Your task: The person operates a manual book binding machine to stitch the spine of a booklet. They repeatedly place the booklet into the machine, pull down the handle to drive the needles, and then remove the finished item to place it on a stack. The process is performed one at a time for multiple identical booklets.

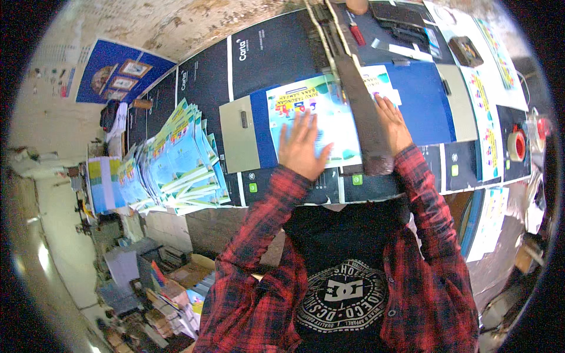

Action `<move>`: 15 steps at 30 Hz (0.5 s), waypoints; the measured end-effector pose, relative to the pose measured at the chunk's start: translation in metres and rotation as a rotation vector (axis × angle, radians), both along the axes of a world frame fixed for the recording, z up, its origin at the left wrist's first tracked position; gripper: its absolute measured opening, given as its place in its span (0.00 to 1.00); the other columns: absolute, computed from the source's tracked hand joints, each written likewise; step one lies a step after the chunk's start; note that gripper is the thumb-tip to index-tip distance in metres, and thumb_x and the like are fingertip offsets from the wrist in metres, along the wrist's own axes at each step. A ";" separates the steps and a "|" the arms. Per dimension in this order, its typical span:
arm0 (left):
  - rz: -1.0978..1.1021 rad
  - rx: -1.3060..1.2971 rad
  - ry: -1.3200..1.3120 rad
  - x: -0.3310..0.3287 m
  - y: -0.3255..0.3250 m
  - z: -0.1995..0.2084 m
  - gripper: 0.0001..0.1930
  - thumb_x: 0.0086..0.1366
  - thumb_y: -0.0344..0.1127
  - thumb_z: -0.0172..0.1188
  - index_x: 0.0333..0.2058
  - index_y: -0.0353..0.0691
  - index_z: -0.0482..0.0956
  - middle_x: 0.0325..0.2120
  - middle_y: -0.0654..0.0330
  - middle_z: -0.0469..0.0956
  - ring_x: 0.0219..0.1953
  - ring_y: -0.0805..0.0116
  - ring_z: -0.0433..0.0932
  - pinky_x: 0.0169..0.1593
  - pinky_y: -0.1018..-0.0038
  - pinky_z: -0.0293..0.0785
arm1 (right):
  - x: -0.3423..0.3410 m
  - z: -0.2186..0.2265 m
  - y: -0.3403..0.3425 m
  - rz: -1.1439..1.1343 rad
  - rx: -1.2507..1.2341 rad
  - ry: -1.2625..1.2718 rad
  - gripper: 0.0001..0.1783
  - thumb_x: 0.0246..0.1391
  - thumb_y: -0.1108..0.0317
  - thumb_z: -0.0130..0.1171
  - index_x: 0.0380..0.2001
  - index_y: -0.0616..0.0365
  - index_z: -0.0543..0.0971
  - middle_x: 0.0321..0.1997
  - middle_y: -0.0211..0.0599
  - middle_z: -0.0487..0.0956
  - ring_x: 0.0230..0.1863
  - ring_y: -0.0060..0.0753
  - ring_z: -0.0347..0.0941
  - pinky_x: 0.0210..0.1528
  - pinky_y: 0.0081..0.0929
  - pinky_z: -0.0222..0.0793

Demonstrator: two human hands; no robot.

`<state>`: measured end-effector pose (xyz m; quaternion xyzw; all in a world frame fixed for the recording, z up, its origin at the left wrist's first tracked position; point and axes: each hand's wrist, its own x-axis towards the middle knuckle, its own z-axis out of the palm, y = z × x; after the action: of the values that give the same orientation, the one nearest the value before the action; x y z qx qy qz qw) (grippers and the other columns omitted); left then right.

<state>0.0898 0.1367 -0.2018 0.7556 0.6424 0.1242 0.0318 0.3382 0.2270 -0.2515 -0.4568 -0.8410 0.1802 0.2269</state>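
Note:
A colourful printed sheet (341,138) lies under a long dark bar (360,100) that runs away from me across the table. My left hand (303,146) rests flat on this sheet with its fingers spread. On the other side of the bar, my right hand (393,125) lies with its fingers stretched out, beside the bar and at the edge of another printed piece (379,79). Beneath the paper is a blue board (421,112) with grey ends. Whether the two printed pieces are joined under the bar is hidden.
A fanned stack of printed sheets (182,156) fills the table's left end. At the right are more printed sheets (488,141) and a red tape roll (517,145). A red-handled tool (356,32) and a dark block (465,52) lie at the back.

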 end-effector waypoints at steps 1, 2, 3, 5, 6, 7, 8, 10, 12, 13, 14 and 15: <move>0.018 -0.002 0.010 0.006 -0.001 -0.016 0.38 0.66 0.58 0.51 0.64 0.32 0.63 0.68 0.47 0.57 0.70 0.49 0.55 0.69 0.45 0.44 | 0.000 -0.007 0.001 0.017 0.029 -0.017 0.44 0.49 0.55 0.66 0.67 0.56 0.61 0.72 0.51 0.59 0.72 0.57 0.53 0.72 0.47 0.50; 0.043 0.002 0.011 0.011 0.000 -0.026 0.38 0.65 0.56 0.52 0.65 0.34 0.61 0.68 0.48 0.57 0.70 0.49 0.55 0.70 0.45 0.44 | 0.002 -0.012 0.002 0.026 0.054 -0.041 0.44 0.49 0.57 0.66 0.68 0.56 0.61 0.72 0.51 0.59 0.72 0.57 0.53 0.72 0.47 0.50; 0.067 0.005 0.013 0.013 -0.001 -0.034 0.38 0.64 0.53 0.53 0.66 0.35 0.59 0.68 0.49 0.57 0.70 0.50 0.55 0.70 0.46 0.44 | 0.005 -0.016 0.003 0.033 0.079 -0.064 0.44 0.48 0.58 0.66 0.68 0.56 0.61 0.72 0.51 0.59 0.72 0.57 0.53 0.72 0.47 0.50; 0.092 0.004 -0.002 0.015 -0.002 -0.039 0.37 0.66 0.56 0.51 0.66 0.35 0.61 0.68 0.50 0.57 0.70 0.50 0.55 0.69 0.46 0.44 | 0.006 -0.005 0.003 0.045 -0.041 -0.027 0.42 0.50 0.59 0.62 0.67 0.56 0.62 0.73 0.51 0.57 0.73 0.57 0.52 0.72 0.46 0.49; 0.100 0.016 -0.023 0.015 -0.003 -0.040 0.37 0.66 0.55 0.51 0.65 0.35 0.61 0.68 0.50 0.58 0.70 0.50 0.55 0.69 0.46 0.44 | 0.011 -0.013 0.008 0.054 -0.080 -0.040 0.41 0.50 0.59 0.61 0.67 0.56 0.62 0.73 0.51 0.57 0.73 0.57 0.51 0.73 0.45 0.49; 0.107 0.033 -0.045 0.015 -0.002 -0.042 0.37 0.66 0.55 0.51 0.65 0.35 0.62 0.68 0.50 0.58 0.70 0.51 0.55 0.69 0.45 0.43 | 0.014 -0.012 0.011 0.029 -0.134 -0.030 0.39 0.52 0.59 0.60 0.67 0.56 0.63 0.72 0.53 0.59 0.72 0.56 0.53 0.71 0.44 0.51; 0.106 0.041 -0.061 0.016 -0.001 -0.043 0.36 0.66 0.55 0.51 0.65 0.35 0.62 0.68 0.51 0.58 0.70 0.51 0.55 0.69 0.45 0.43 | 0.017 -0.009 0.012 -0.001 -0.190 -0.020 0.37 0.54 0.59 0.58 0.66 0.56 0.64 0.70 0.54 0.61 0.71 0.55 0.56 0.70 0.43 0.54; 0.106 0.056 -0.092 0.016 -0.001 -0.047 0.36 0.66 0.55 0.51 0.64 0.35 0.63 0.68 0.52 0.58 0.70 0.52 0.55 0.69 0.45 0.43 | 0.023 0.007 0.017 -0.096 -0.339 -0.042 0.33 0.58 0.59 0.56 0.65 0.56 0.65 0.67 0.56 0.65 0.69 0.52 0.61 0.68 0.40 0.59; 0.126 0.072 -0.135 0.017 -0.003 -0.050 0.35 0.66 0.55 0.50 0.64 0.35 0.64 0.68 0.53 0.58 0.70 0.53 0.54 0.69 0.45 0.43 | 0.022 0.051 0.028 -0.178 -0.424 0.093 0.32 0.61 0.55 0.54 0.65 0.56 0.66 0.63 0.51 0.71 0.64 0.44 0.67 0.63 0.36 0.63; 0.130 0.076 -0.154 0.017 -0.002 -0.051 0.35 0.67 0.55 0.50 0.64 0.35 0.64 0.68 0.53 0.58 0.70 0.54 0.54 0.69 0.45 0.43 | 0.015 0.089 0.034 -0.199 -0.416 0.259 0.32 0.63 0.52 0.53 0.65 0.55 0.66 0.60 0.47 0.74 0.61 0.38 0.69 0.60 0.33 0.65; 0.138 0.080 -0.160 0.018 -0.002 -0.049 0.35 0.67 0.56 0.50 0.64 0.36 0.64 0.68 0.54 0.58 0.70 0.54 0.54 0.69 0.46 0.43 | 0.007 0.131 0.033 -0.225 -0.408 0.426 0.32 0.64 0.48 0.52 0.65 0.53 0.66 0.57 0.42 0.77 0.57 0.32 0.72 0.56 0.31 0.67; 0.148 0.075 -0.156 0.017 -0.004 -0.050 0.35 0.67 0.56 0.50 0.64 0.36 0.64 0.68 0.54 0.58 0.71 0.55 0.54 0.69 0.46 0.42 | -0.015 0.175 0.022 -0.293 -0.425 0.548 0.31 0.66 0.46 0.48 0.65 0.52 0.67 0.57 0.41 0.75 0.57 0.32 0.72 0.56 0.30 0.67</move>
<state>0.1068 0.1330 -0.2517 0.6949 0.6868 0.2085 0.0440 0.3229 0.2493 -0.0767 -0.5440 -0.6188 0.4318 0.3672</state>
